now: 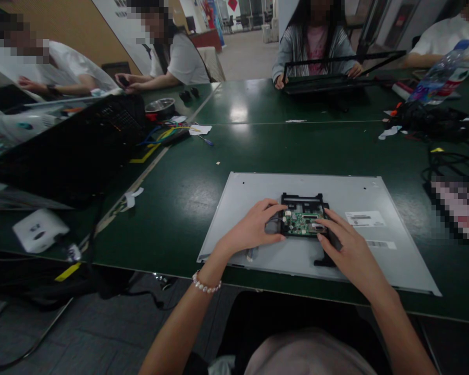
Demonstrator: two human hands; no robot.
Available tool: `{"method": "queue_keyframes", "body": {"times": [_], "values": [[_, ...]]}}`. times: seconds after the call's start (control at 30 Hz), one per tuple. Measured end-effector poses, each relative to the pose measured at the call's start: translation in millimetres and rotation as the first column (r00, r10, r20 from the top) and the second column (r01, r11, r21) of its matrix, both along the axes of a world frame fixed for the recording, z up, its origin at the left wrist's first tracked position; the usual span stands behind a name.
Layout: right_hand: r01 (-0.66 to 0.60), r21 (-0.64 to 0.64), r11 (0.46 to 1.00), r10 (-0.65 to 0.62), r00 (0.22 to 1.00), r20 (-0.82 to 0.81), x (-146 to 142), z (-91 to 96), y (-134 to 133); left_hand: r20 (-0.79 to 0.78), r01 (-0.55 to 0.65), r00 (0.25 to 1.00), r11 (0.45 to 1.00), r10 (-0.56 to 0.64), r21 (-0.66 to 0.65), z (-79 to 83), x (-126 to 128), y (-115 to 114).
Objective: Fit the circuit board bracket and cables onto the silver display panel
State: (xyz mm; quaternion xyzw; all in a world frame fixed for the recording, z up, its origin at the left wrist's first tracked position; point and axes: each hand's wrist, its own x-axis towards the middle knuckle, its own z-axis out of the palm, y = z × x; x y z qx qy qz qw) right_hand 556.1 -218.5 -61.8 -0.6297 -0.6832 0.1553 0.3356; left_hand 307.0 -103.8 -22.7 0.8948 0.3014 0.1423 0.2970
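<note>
A green circuit board [303,223] sits in a black plastic bracket [303,198] on the back of a grey metal display panel [254,195]. My left hand [254,224] grips the left side of the board and bracket, thumb at the near edge and fingers at the far edge. From the right, my right hand [346,242] holds the same board, its thumb near the front right corner and its fingers along the right side. Part of the bracket reaches toward me, partly covered by my right hand. White labels [365,219] are stuck on the panel at right.
A large black monitor housing [74,146] stands at left, near a white box-shaped device [40,230]. Wires and a screwdriver [207,140] lie beyond it. Across the green table [187,192], a person holds a black frame [344,65]. Bottles [440,73] and black cables [453,161] are at right.
</note>
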Motion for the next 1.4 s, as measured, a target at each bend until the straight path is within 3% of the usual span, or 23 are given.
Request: {"method": "queue_keyframes", "body": {"times": [1.2,1.4], "values": [[0.045,0.062,0.997,-0.044,0.999,-0.021,-16.4,4.5,-14.0,0.014,-0.012,1.000,1.000,0.012,0.018,-1.8,-15.0,-16.0],[0.062,0.075,0.995,-0.059,0.998,-0.039,-16.0,5.9,-18.3,-0.014,-0.013,1.000,0.999,0.014,0.036,8.2,-23.5,-21.5]]}}
